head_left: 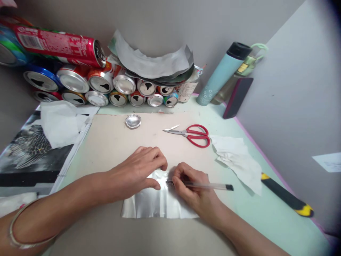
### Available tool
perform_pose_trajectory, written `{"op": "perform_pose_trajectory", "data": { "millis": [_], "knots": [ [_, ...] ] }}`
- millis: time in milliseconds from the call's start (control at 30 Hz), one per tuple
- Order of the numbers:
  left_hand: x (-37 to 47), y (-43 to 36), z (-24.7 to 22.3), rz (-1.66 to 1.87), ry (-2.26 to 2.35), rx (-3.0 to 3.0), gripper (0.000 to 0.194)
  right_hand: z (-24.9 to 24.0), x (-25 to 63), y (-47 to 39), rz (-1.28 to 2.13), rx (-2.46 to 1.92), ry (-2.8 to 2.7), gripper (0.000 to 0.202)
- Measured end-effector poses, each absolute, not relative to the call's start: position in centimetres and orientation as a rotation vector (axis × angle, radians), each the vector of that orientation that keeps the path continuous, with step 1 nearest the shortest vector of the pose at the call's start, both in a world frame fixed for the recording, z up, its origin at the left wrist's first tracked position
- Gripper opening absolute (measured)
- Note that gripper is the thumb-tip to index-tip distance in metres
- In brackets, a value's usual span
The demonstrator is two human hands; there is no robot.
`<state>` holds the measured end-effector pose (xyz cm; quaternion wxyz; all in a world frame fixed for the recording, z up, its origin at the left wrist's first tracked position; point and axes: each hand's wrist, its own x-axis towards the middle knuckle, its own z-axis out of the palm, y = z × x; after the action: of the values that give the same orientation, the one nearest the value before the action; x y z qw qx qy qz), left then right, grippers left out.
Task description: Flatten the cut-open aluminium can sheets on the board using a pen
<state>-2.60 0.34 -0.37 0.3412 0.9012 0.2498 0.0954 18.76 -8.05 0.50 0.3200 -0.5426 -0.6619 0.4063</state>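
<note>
A shiny silver metal sheet [157,204], slightly wavy, lies flat on a beige board [112,138]. My left hand [141,172] rests on its upper left part, thumb and fingers apart, holding nothing. In my right hand [189,185] is a clear-barrelled pen [213,185] with a black end cap. Its tip points left and meets the sheet, or comes very close to it, just right of my left thumb. Beyond the hands sit red-handled scissors [198,136], blades slightly apart, and a small dished silver metal piece [133,121] with a ragged rim.
Stacked drink cans [124,84] line the back wall, with curved cut metal sheets [154,64] on top. At right are a blue bottle [220,78], a dark phone-like slab [238,97], crumpled white tissue [239,160] and a black-yellow handle [287,195]. A picture magazine [34,149] lies left.
</note>
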Motion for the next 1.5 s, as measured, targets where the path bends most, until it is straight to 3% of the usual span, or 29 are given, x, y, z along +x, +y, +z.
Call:
{"op": "perform_pose_trajectory", "data": {
  "millis": [1300,1500],
  "knots": [
    [-2.76,0.44,-0.66,0.271,0.637,2.345,0.039,0.73,18.88,-8.16,1.122,-1.402,-1.731,0.018],
    [-2.88,0.42,-0.85,0.302,0.642,2.337,0.031,0.71,18.99,-8.2,1.125,-1.408,-1.759,0.018]
  ]
}}
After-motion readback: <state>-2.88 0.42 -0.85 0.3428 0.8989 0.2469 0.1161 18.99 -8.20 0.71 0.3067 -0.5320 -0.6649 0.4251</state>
